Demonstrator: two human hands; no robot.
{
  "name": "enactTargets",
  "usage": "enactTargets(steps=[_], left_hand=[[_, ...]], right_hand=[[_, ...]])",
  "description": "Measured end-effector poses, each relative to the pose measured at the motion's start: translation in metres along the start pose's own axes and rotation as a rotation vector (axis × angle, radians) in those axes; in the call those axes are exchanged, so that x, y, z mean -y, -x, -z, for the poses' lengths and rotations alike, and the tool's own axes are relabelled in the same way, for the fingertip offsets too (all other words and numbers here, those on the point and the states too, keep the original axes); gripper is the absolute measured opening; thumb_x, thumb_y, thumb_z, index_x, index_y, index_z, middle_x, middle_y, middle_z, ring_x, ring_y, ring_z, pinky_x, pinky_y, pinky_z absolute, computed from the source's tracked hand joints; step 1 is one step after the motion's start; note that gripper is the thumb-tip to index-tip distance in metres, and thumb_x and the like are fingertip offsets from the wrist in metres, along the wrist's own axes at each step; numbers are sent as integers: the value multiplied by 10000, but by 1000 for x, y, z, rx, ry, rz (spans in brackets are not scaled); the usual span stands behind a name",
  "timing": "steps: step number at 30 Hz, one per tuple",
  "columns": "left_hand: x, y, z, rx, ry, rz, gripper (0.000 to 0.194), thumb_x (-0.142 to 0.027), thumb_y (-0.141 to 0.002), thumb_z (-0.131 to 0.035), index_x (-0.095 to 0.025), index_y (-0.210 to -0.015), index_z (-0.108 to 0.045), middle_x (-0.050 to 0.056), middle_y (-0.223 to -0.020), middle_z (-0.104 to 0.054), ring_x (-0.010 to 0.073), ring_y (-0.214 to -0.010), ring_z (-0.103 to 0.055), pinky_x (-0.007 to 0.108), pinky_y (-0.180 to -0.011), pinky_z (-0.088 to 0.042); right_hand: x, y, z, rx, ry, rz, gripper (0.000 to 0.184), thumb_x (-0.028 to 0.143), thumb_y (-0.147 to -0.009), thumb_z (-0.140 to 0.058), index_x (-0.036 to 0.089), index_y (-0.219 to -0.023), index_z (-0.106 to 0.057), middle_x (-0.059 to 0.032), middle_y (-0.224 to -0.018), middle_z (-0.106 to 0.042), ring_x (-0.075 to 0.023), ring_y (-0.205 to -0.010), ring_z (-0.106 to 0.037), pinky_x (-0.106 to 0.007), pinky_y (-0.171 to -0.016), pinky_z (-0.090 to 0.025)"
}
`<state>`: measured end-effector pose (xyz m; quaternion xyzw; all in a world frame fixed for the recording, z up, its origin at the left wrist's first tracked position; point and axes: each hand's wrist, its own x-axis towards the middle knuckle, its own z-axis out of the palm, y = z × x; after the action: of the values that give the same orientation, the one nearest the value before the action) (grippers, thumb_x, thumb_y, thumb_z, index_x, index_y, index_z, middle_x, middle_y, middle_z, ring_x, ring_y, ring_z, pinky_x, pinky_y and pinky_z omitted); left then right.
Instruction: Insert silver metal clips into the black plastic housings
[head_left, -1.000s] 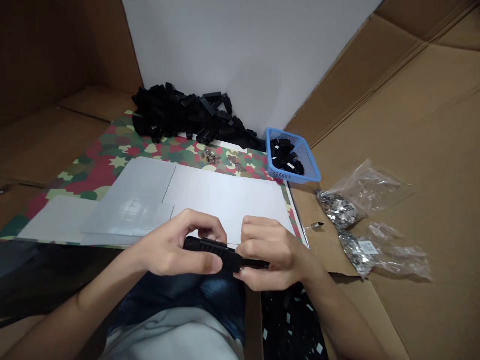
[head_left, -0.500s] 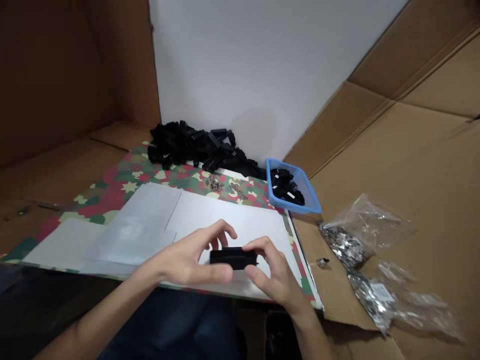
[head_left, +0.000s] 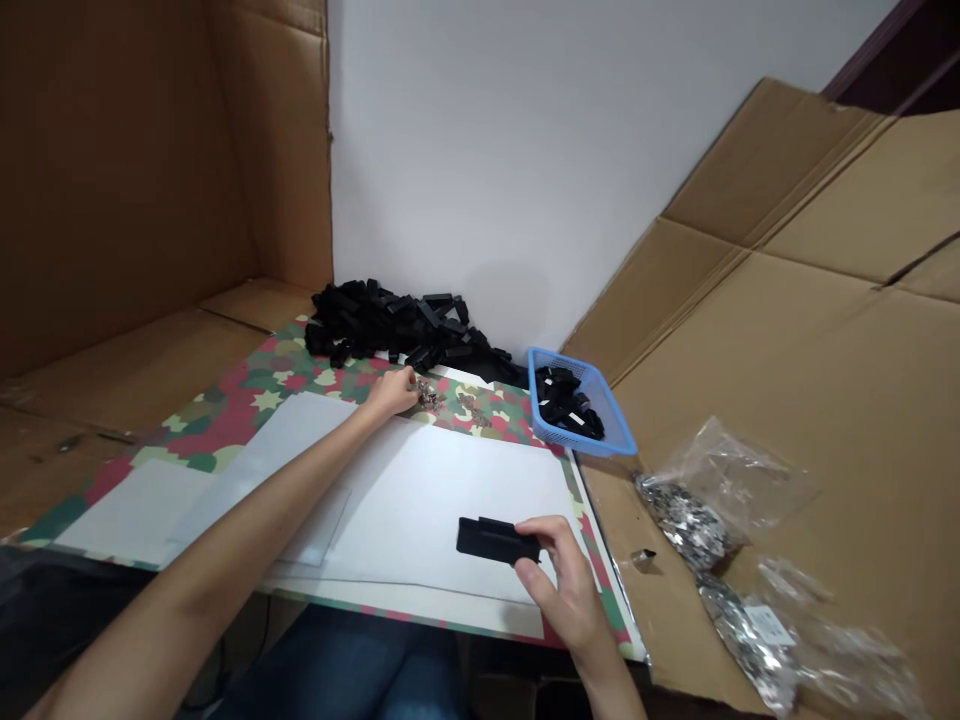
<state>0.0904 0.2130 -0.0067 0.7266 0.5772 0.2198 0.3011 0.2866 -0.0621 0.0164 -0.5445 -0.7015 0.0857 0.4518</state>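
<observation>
My right hand [head_left: 559, 570] pinches a black rectangular plastic piece [head_left: 491, 540] by its right end, above the white sheet [head_left: 442, 490]. A raised ledge runs along the upper edge of this piece. Far across the board, my left hand [head_left: 394, 391] rests at a small pile of metal parts [head_left: 429, 396], fingers curled together; whatever lies between them is hidden. To the right of that pile is a second little heap of small metal parts [head_left: 473, 409]. Behind both spreads a large heap of black plastic pieces [head_left: 397, 322].
A blue basket [head_left: 619, 430] with black pieces stands at the back right. On cardboard at right lie clear bags of shiny metal parts [head_left: 686, 525] and one loose metal piece [head_left: 643, 558]. Translucent sheets [head_left: 315, 415] cover the board's left side. Cardboard walls [head_left: 262, 150] rise at both sides.
My left hand has left the black plastic piece and reached forward to the small metal parts. My right hand keeps the piece, now a little lower and tilted. The view has shifted upward.
</observation>
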Motion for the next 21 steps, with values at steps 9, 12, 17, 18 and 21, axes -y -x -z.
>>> enactTargets(steps=[9, 12, 17, 18, 21], left_hand=[[-13, 52, 37, 50, 397, -180, 207, -333, -887, -607, -127, -873, -607, 21, -847, -645, 165, -775, -633, 283, -680, -519], [-24, 100, 49, 103, 554, -290, 201, -342, -801, -631, -171, -792, -526, -11, -719, -588, 140, -697, -592, 245, -634, -462], [-31, 169, 57, 149, 649, -448, 109, -261, -854, -550, -175, -787, -552, 0, -729, -593, 132, -704, -554, 259, -657, -435], [-31, 178, 57, 134, 631, -491, 92, -222, -873, -537, -175, -798, -564, 2, -739, -597, 132, -718, -550, 261, -673, -433], [-31, 195, 59, 78, 552, -589, 85, -134, -879, -539, -175, -813, -573, 9, -753, -596, 131, -717, -533, 265, -685, -436]], right_hand=[[17, -11, -2, 27, 141, 114, 171, 174, -851, -517, 218, -1005, -576, -5, -812, -653, -162, -690, -641, -251, -597, -539], [31, -21, -4, 15, 217, 229, 178, 154, -849, -515, 209, -1013, -555, -19, -809, -652, -185, -720, -637, -299, -635, -529], [52, -34, -2, 31, 310, 383, 174, 137, -854, -510, 190, -1019, -522, -26, -755, -637, -193, -658, -589, -330, -605, -466], [55, -35, -1, 37, 324, 400, 177, 136, -855, -515, 189, -1024, -519, -26, -753, -640, -193, -654, -586, -331, -606, -458], [63, -37, 1, 50, 354, 419, 197, 132, -854, -524, 194, -1040, -518, -25, -758, -652, -197, -668, -598, -336, -628, -452]])
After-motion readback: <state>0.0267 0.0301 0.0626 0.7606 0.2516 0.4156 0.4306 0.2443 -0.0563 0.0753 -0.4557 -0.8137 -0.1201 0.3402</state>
